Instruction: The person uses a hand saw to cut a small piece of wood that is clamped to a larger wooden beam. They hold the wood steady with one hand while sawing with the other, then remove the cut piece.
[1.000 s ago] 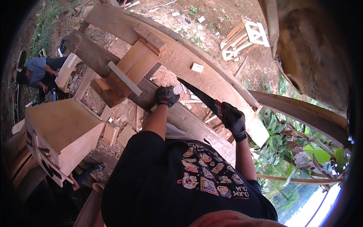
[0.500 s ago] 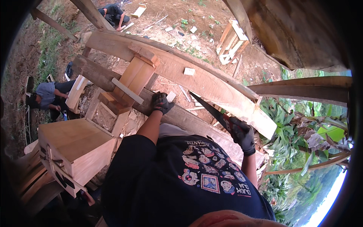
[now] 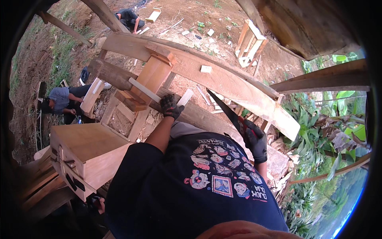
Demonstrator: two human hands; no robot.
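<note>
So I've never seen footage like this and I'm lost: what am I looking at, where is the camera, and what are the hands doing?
The camera sits on a person's head and looks down, so you see their dark printed shirt and both gloved arms. The wide lens bends straight edges. The left hand rests on a thick wooden beam. The right hand grips a hand saw, its blade pointing up and away. Beyond lies a long pale plank with a small wood block on it. A pale wooden box stands at lower left. Two other people crouch on the dirt ground below.
</note>
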